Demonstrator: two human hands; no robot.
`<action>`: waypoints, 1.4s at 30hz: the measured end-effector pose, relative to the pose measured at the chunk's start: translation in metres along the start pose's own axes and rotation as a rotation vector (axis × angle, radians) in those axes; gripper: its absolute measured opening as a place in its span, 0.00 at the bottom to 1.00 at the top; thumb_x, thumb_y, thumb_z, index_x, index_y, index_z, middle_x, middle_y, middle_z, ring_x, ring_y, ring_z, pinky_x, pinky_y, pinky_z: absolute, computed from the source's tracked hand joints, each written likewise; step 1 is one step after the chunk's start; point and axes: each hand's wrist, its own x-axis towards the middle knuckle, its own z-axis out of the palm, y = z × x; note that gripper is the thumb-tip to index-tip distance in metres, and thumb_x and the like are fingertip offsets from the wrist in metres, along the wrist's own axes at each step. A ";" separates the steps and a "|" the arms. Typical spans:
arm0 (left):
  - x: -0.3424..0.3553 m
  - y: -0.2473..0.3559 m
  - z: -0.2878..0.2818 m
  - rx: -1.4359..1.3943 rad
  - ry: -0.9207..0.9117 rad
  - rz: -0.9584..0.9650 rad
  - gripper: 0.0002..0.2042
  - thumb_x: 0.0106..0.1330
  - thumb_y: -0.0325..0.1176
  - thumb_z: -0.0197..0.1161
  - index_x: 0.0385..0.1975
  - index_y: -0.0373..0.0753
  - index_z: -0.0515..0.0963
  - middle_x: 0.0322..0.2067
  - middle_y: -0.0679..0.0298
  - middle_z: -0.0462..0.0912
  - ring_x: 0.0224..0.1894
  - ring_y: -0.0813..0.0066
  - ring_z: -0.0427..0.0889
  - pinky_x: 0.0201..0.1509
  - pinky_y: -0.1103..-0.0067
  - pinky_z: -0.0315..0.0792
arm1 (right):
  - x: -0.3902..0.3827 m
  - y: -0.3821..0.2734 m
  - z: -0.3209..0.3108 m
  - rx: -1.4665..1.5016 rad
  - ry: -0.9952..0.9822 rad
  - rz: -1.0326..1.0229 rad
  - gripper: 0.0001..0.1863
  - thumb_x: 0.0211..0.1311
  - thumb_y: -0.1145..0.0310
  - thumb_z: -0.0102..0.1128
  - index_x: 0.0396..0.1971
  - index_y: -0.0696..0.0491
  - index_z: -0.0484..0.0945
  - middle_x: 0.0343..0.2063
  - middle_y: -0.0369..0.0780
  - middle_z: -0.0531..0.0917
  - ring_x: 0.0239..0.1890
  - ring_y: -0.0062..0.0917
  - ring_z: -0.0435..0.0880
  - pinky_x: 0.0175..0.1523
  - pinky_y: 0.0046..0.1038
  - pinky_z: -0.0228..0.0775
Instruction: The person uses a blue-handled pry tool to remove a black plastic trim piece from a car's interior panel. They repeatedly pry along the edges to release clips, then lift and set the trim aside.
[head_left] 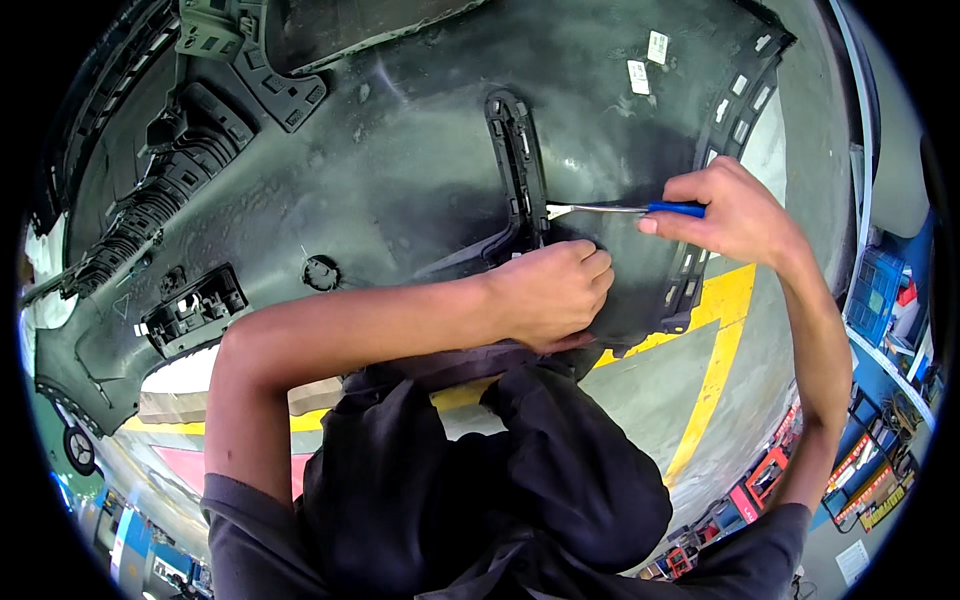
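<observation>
A large black moulded plastic panel (400, 170) lies beneath my hands, with a long upright black bracket strip (515, 150) on its middle right. My right hand (730, 210) is closed on a blue-handled tool (675, 208); its thin metal shaft runs left, and its flattened tip touches the right side of the bracket strip. My left hand (555, 295) is curled down at the panel just below the strip's lower end, its fingertips mostly hidden, so I cannot make out what they grip.
A ribbed black part (150, 200) and a rectangular recessed fitting (195, 308) are on the panel's left, two white labels (657, 47) at upper right. Yellow floor lines (710, 390) show below. Racks with blue bins (875, 285) and tools line the far right.
</observation>
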 end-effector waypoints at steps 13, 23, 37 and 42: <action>-0.007 -0.004 -0.007 0.004 0.077 0.020 0.21 0.67 0.53 0.68 0.27 0.38 0.85 0.31 0.66 0.79 0.40 0.68 0.77 0.44 0.73 0.71 | -0.009 -0.045 -0.019 -0.118 0.068 0.132 0.30 0.69 0.43 0.71 0.24 0.59 0.86 0.17 0.51 0.78 0.25 0.50 0.79 0.35 0.47 0.69; -0.007 0.001 -0.008 0.006 0.077 0.018 0.19 0.63 0.50 0.69 0.26 0.38 0.84 0.30 0.65 0.77 0.39 0.68 0.76 0.44 0.73 0.70 | 0.003 -0.077 -0.027 -0.257 0.393 0.213 0.30 0.70 0.42 0.70 0.27 0.59 0.88 0.19 0.52 0.79 0.26 0.50 0.82 0.35 0.49 0.70; 0.000 0.001 -0.003 -0.108 0.063 -0.019 0.17 0.63 0.47 0.68 0.23 0.37 0.84 0.29 0.64 0.80 0.38 0.66 0.78 0.42 0.71 0.72 | 0.049 0.021 -0.031 0.129 0.160 0.076 0.27 0.66 0.46 0.77 0.29 0.60 0.89 0.14 0.42 0.73 0.19 0.24 0.65 0.28 0.34 0.59; 0.006 0.000 -0.004 -0.240 0.110 -0.042 0.18 0.65 0.46 0.67 0.20 0.38 0.84 0.28 0.63 0.81 0.35 0.64 0.79 0.42 0.70 0.72 | 0.064 0.039 -0.029 0.144 0.161 -0.064 0.26 0.66 0.47 0.78 0.29 0.59 0.89 0.15 0.42 0.73 0.18 0.26 0.66 0.28 0.33 0.60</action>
